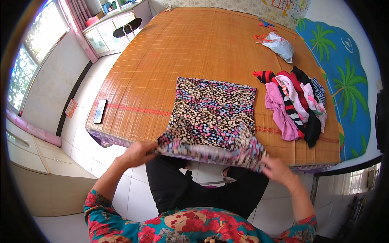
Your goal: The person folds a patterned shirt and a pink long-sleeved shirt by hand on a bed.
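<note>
A dark garment with a dense print of small cream, pink and blue flowers [214, 112] lies spread over the front edge of the bed. My left hand [140, 154] grips its near left corner, and my right hand [277, 170] grips the near right corner. Between the two hands the near edge is lifted off the mat and blurred by motion. The far part rests flat on the bamboo mat [170, 51]. What kind of garment it is, I cannot tell.
To the right lies a heap of crumpled clothes [294, 103]. Behind it sits a white plastic bag [279, 47] with orange handles, near a blue-and-red object [266, 24]. A smartphone [100, 111] rests by the left edge. A dark-seated chair [127, 28] stands beyond the mat's left side.
</note>
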Tool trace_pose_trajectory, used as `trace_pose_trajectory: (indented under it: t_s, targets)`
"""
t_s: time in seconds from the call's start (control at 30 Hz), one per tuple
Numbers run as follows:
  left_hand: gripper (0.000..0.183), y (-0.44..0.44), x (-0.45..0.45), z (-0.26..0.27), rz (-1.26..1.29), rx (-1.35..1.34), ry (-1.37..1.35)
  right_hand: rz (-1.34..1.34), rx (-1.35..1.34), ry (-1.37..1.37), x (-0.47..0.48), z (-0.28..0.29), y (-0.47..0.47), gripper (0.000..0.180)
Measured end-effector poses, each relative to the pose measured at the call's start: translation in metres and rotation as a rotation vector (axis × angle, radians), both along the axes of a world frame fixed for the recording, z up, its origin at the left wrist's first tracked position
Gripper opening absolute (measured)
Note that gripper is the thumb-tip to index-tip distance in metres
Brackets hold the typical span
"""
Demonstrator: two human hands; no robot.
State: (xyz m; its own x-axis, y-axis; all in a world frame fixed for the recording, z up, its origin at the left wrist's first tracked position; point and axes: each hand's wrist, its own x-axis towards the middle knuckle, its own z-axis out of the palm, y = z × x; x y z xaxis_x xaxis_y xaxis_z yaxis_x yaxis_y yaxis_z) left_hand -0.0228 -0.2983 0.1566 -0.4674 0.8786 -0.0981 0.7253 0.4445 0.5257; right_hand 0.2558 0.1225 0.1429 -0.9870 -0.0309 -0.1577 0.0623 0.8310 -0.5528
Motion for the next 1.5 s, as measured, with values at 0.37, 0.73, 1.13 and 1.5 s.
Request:
trace_pose_trajectory:
  t_s: [0.37,0.73,1.13,1.5]
  targets:
    - [0.022,0.026,-0.024,0.001,-0.271,-0.350,-0.237,0.316,-0.216,-0.296,-0.019,-0.022,0.037,0.030]
    - [0.024,0.124,-0.163,0.264,0.448,0.767,0.778,-0.431,0.445,1.301,-0.167,0.278,0.128,0.025]
    - [0.012,0.099,-0.152,0.090,0.311,0.670,0.578,-0.382,0.558,0.776,-0.134,0.115,0.079,0.024]
    - [0.026,0.009,-0.060,-0.172,0.328,0.281,0.329,-0.253,0.385,0.406,-0.063,-0.123,0.001,0.016]
